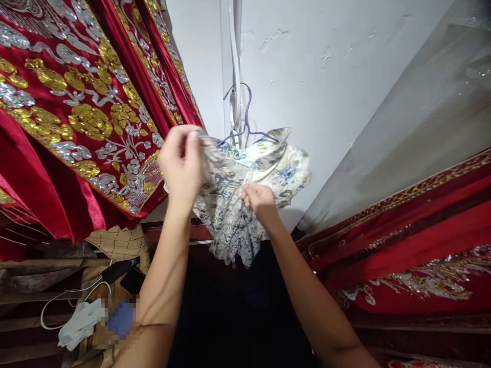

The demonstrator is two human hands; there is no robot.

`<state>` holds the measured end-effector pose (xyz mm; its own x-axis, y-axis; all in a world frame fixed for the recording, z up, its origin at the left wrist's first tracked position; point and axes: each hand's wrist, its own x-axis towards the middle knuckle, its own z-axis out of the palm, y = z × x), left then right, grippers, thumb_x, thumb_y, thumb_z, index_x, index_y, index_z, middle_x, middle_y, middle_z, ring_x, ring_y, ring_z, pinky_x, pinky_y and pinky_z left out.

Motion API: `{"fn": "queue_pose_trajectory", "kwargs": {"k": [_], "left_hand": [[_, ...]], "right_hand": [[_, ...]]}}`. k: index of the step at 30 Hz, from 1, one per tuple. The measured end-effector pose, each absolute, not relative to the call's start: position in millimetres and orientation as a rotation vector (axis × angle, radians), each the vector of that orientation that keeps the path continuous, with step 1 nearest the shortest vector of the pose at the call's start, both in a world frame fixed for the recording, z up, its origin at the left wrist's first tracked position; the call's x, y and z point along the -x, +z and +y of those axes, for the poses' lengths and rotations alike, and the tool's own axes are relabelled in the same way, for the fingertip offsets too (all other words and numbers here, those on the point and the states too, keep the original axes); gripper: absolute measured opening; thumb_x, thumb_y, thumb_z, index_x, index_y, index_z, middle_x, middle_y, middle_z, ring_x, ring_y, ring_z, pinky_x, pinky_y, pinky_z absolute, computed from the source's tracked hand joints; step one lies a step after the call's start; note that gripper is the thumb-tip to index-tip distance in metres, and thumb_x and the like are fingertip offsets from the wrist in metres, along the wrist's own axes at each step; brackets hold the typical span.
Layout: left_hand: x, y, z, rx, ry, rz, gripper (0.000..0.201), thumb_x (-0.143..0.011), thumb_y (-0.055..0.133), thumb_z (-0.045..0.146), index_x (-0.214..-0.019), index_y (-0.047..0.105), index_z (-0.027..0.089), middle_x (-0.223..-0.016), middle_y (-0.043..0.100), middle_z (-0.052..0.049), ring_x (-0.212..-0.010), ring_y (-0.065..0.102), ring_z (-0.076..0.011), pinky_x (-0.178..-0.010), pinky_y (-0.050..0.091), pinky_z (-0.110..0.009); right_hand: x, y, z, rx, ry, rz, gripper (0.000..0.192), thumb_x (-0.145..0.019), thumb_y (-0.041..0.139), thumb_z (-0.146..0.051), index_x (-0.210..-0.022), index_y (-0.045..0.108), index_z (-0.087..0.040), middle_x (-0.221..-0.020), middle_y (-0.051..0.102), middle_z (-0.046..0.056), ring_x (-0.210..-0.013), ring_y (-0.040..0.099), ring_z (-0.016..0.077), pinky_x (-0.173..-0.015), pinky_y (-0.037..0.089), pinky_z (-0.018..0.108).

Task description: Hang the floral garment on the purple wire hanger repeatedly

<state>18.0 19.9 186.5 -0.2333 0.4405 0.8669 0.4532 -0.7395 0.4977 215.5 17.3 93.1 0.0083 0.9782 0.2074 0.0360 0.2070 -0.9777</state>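
We see both hands raised to a floral-print garment (245,204) that hangs from a purple wire hanger (247,120) against the white wall (326,61). Our left hand (182,163) pinches the garment's upper left edge, fingers closed on the cloth just beside the hanger's arm. Our right hand (259,199) grips a bunch of the same fabric lower down, at the middle of the garment, fingers curled shut around it. The hanger's hook sits by a white cable (235,61) running down the wall. Red robes with gold and silver embroidery (76,112) hang at left, near the left hand; more red embroidered cloth (414,245) lies at right.
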Motion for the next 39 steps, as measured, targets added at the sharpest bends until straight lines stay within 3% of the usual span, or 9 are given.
{"fn": "queue_pose_trajectory", "kwargs": {"k": [3,11,14,18,23,29,32,36,39], "left_hand": [[37.3,147.9,30.3,1.533,-2.781,-1.308,0.026,-0.098,0.059,0.042,-0.106,0.062,0.017,-0.097,0.064,-0.001,-0.094,0.064,-0.0136,-0.099,0.054,-0.041],[17.0,-4.9,-4.1,1.434,-3.147,-1.676,0.035,-0.093,0.059,0.055,-0.082,0.057,0.022,-0.089,0.069,-0.009,-0.104,0.068,-0.0238,-0.097,0.056,-0.047],[-16.7,-5.8,-17.5,1.324,-3.311,-1.73,0.028,-0.089,0.066,0.048,-0.09,0.061,0.02,-0.098,0.071,-0.01,-0.104,0.069,-0.0236,-0.097,0.055,-0.044],[-55.9,40.1,-39.4,1.733,-3.336,-1.558,0.027,-0.09,0.067,0.046,-0.094,0.066,0.02,-0.101,0.069,-0.008,-0.097,0.068,-0.0211,-0.091,0.055,-0.036],[-95.9,85.0,-67.8,2.497,-2.575,-1.493,0.026,-0.096,0.06,0.042,-0.09,0.071,0.02,-0.099,0.063,-0.007,-0.097,0.063,-0.0209,-0.088,0.052,-0.032],[-71.6,88.6,-47.0,2.641,-2.14,-1.653,0.036,-0.098,0.052,0.054,-0.116,0.064,0.025,-0.138,0.053,-0.009,-0.129,0.052,-0.0247,-0.109,0.042,-0.037],[-53.3,81.3,-37.0,3.21,-1.598,-1.8,0.047,-0.099,0.043,0.059,-0.119,0.06,0.021,-0.114,0.066,-0.007,-0.107,0.061,-0.0228,-0.095,0.048,-0.033],[-35.5,77.2,-33.8,3.291,-0.757,-1.89,0.046,-0.093,0.051,0.06,-0.085,0.064,0.017,-0.085,0.065,-0.002,-0.08,0.059,-0.0191,-0.075,0.046,-0.027],[-11.1,88.3,-30.3,3.011,-0.282,-2.037,0.044,-0.091,0.053,0.058,-0.074,0.062,0.018,-0.071,0.062,-0.003,-0.067,0.056,-0.0186,-0.063,0.04,-0.028]], "right_hand": [[-214.1,56.6,-3.7,1.108,1.108,-1.274,0.034,-0.084,0.058,-0.039,-0.057,0.061,-0.019,-0.046,0.051,-0.001,-0.045,0.042,0.0113,-0.046,0.03,0.026],[-223.5,22.7,-52.8,1.049,1.254,-1.135,0.038,-0.086,0.059,-0.041,-0.053,0.059,-0.022,-0.042,0.044,-0.001,-0.042,0.034,0.0118,-0.046,0.027,0.029],[-247.5,19.3,-54.4,1.138,1.359,-1.424,0.042,-0.087,0.06,-0.041,-0.05,0.058,-0.021,-0.04,0.04,-0.002,-0.041,0.034,0.0115,-0.046,0.025,0.028],[-259.7,22.7,-51.1,1.207,1.255,-1.543,0.042,-0.09,0.059,-0.054,-0.069,0.07,-0.02,-0.06,0.058,0.002,-0.057,0.052,0.0165,-0.055,0.04,0.029],[-235.8,41.7,-49.0,0.885,1.258,-1.344,0.05,-0.089,0.05,-0.069,-0.1,0.071,-0.025,-0.094,0.07,0.007,-0.094,0.064,0.0251,-0.083,0.052,0.037],[-242.3,79.0,-25.0,0.789,1.352,-1.742,0.019,-0.069,0.077,-0.03,-0.076,0.064,-0.018,-0.068,0.06,-0.001,-0.061,0.053,0.0144,-0.06,0.046,0.028],[-250.8,102.1,9.5,0.862,0.898,-1.631,0.01,-0.071,0.071,-0.024,-0.075,0.065,-0.017,-0.072,0.064,0.001,-0.066,0.057,0.0164,-0.061,0.047,0.028],[-252.1,120.1,67.7,0.806,0.507,-1.525,0.032,-0.082,0.065,-0.029,-0.112,0.068,-0.018,-0.105,0.07,0.008,-0.098,0.064,0.0226,-0.087,0.051,0.034],[-254.8,111.9,97.6,1.001,0.622,-1.669,0.028,-0.088,0.061,-0.042,-0.095,0.069,-0.016,-0.082,0.067,0.006,-0.079,0.062,0.0211,-0.078,0.051,0.034]]}}
